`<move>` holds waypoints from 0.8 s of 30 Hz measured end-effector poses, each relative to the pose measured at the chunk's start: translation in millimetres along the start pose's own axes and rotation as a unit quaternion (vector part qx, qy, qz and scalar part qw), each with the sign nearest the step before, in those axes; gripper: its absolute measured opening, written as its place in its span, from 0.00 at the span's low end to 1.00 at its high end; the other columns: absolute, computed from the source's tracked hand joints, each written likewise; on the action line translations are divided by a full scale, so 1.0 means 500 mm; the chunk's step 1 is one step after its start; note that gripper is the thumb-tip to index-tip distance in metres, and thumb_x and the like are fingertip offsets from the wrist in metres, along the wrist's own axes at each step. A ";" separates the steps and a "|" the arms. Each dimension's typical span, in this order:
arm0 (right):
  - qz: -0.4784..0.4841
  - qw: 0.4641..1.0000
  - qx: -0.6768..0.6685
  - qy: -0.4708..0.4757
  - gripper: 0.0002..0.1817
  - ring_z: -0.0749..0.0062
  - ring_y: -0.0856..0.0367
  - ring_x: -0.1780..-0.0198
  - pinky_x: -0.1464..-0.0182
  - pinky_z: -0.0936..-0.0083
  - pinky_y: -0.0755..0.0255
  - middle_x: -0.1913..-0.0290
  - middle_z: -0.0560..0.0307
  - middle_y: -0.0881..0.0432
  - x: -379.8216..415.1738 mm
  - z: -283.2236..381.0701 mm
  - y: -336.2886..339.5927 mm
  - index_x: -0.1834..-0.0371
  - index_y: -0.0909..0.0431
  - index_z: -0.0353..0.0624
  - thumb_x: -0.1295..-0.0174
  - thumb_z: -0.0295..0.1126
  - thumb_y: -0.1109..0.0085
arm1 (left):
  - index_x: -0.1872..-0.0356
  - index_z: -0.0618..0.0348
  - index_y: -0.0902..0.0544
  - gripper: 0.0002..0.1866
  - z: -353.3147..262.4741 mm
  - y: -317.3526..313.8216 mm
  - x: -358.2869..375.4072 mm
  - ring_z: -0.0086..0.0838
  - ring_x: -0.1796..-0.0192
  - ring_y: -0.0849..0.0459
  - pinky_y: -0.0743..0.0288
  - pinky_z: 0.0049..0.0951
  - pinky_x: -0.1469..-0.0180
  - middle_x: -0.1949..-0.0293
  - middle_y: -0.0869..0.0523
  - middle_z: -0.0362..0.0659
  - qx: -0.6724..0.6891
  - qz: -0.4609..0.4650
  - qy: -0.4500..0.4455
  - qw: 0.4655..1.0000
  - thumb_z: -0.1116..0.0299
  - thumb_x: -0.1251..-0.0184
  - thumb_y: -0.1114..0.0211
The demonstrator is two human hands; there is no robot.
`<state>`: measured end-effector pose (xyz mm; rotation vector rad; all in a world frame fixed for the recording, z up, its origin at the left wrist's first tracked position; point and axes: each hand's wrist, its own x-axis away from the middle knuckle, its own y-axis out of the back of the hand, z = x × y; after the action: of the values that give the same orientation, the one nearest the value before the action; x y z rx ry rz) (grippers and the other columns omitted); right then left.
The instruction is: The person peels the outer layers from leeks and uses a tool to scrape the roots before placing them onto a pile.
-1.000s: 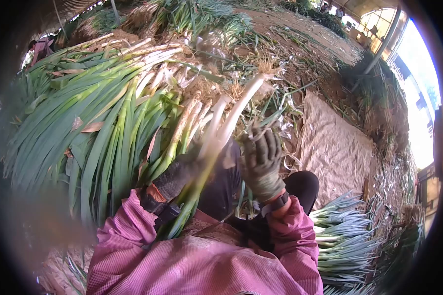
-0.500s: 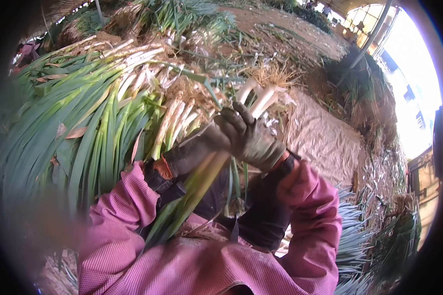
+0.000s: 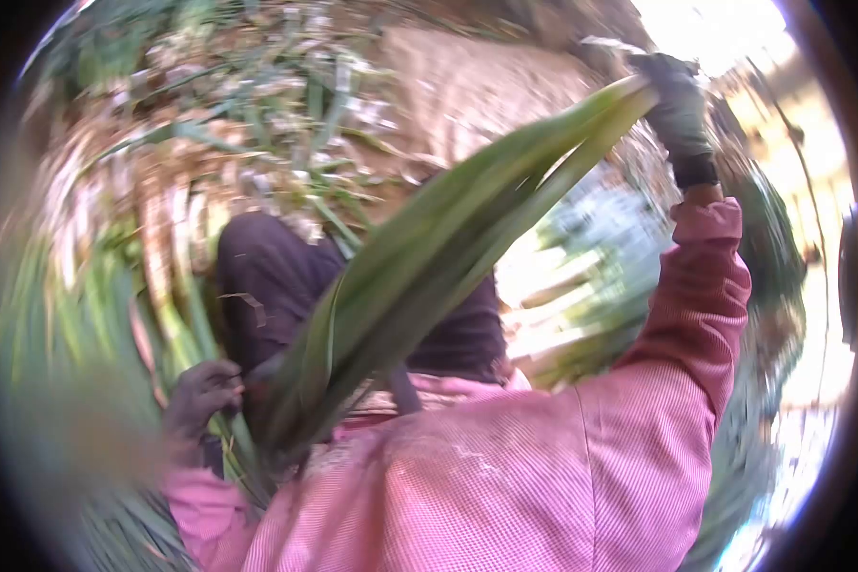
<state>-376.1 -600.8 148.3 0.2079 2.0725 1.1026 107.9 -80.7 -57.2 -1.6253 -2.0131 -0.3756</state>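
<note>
My gloved right hand [image 3: 675,100] is stretched out at the upper right, closed round the pale end of a bunch of leeks [image 3: 439,234]. The long green leaves slope down to the left across my knees and chest. At the lower left, my gloved left hand [image 3: 205,396] is beside the leaf ends with its fingers curled in. Blur hides what, if anything, those fingers hold. Nearest this hand lie leeks of the pile [image 3: 167,257], with pale stalks and green leaves.
A brown sheet [image 3: 486,81] is spread on the ground ahead. More leeks [image 3: 567,276] lie to my right, beyond my dark-trousered knees [image 3: 272,286]. Loose leaves and scraps litter the ground ahead. Bright light comes in at the upper right.
My hands, together on the leeks before, are now far apart. The right has swung the leeks' pale end to the upper right; the left has dropped to the lower left. The view has turned right.
</note>
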 end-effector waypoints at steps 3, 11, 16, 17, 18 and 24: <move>0.027 0.971 0.139 -0.195 0.15 0.55 0.15 0.56 0.57 0.65 0.22 0.58 0.51 0.14 0.311 -0.168 0.142 0.52 0.19 0.50 0.44 0.31 0.37 | 0.47 0.68 0.25 0.20 0.009 -0.018 0.002 0.26 0.65 0.20 0.23 0.24 0.64 0.63 0.19 0.46 0.079 -0.031 -0.089 0.992 0.69 0.37 0.35; 0.431 0.582 0.089 -0.684 0.16 0.52 0.16 0.64 0.63 0.58 0.22 0.69 0.47 0.15 1.134 0.174 0.040 0.63 0.16 0.44 0.44 0.44 0.43 | 0.45 0.67 0.26 0.20 0.078 0.037 -0.058 0.23 0.66 0.20 0.21 0.22 0.62 0.62 0.20 0.45 0.118 -0.059 -0.036 0.991 0.68 0.34 0.35; 0.317 0.463 -0.148 -0.814 0.17 0.54 0.17 0.65 0.62 0.58 0.23 0.68 0.48 0.15 1.096 0.425 -0.178 0.63 0.16 0.42 0.45 0.44 0.40 | 0.45 0.69 0.27 0.20 -0.015 -0.060 -0.033 0.23 0.65 0.21 0.22 0.22 0.62 0.61 0.22 0.44 0.078 -0.029 -0.024 0.996 0.70 0.34 0.36; 0.291 0.444 -0.164 -0.831 0.17 0.54 0.17 0.65 0.62 0.58 0.23 0.67 0.48 0.15 1.081 0.442 -0.206 0.63 0.16 0.41 0.46 0.44 0.39 | 0.45 0.69 0.27 0.20 -0.013 -0.060 -0.032 0.23 0.65 0.21 0.23 0.22 0.62 0.61 0.22 0.44 0.071 -0.033 -0.025 0.997 0.70 0.35 0.36; 0.268 0.429 -0.174 -0.845 0.18 0.54 0.17 0.65 0.62 0.58 0.23 0.67 0.48 0.15 1.069 0.454 -0.229 0.63 0.16 0.41 0.46 0.45 0.39 | 0.45 0.69 0.27 0.20 -0.010 -0.060 -0.031 0.23 0.65 0.22 0.23 0.22 0.62 0.61 0.22 0.44 0.065 -0.039 -0.027 0.997 0.70 0.35 0.36; 0.173 0.365 -0.196 -0.894 0.19 0.57 0.18 0.65 0.61 0.59 0.24 0.66 0.49 0.15 1.067 0.472 -0.278 0.64 0.16 0.38 0.48 0.45 0.35 | 0.44 0.69 0.28 0.19 -0.008 -0.076 -0.022 0.23 0.65 0.23 0.24 0.22 0.62 0.61 0.22 0.44 0.044 -0.102 -0.021 0.994 0.73 0.33 0.38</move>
<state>-555.6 -287.7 -330.9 1.0313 -0.3083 0.6635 73.8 -101.2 -56.1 -1.3898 -2.2041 -0.3243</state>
